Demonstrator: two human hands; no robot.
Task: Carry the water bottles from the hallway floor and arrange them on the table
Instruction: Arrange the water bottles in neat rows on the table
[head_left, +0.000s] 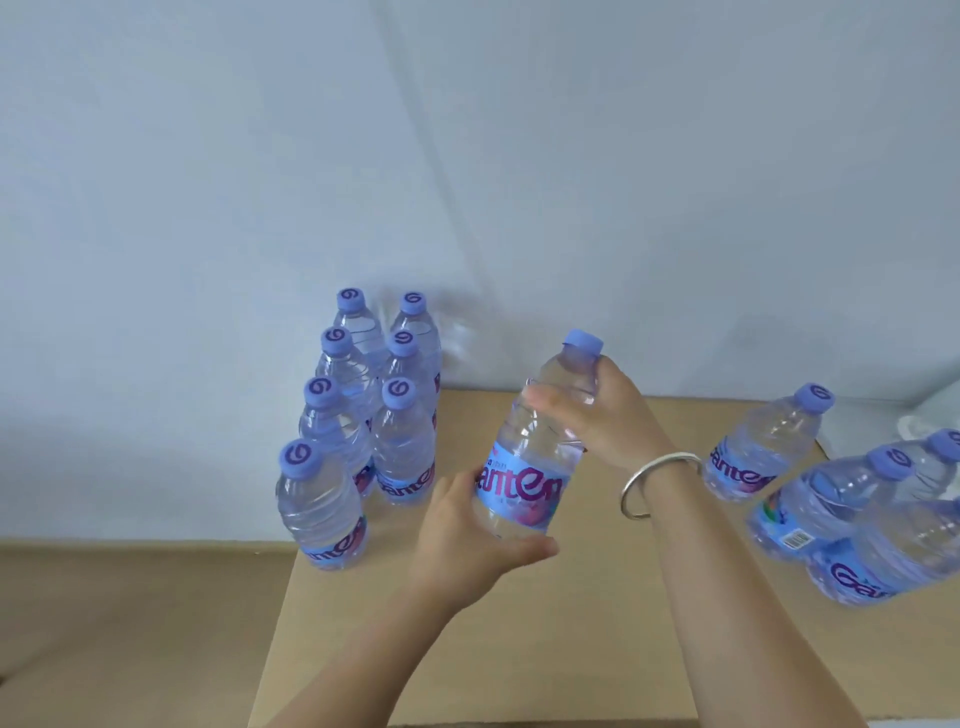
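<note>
A clear water bottle (530, 462) with a blue cap and blue label is held over the middle of the tan table (519, 649), tilted slightly right. My left hand (467, 540) grips its base from below and the left. My right hand (597, 415) grips its shoulder just under the cap. Several matching bottles (363, 415) stand upright in two rows at the table's back left. Three more bottles (763, 447) stand at the right edge.
A pale wall (467, 156) rises directly behind the table. The table's left edge drops to a lower tan surface (130, 623). A white crumpled thing (930, 415) lies at the far right. A silver bangle (654, 483) circles my right wrist.
</note>
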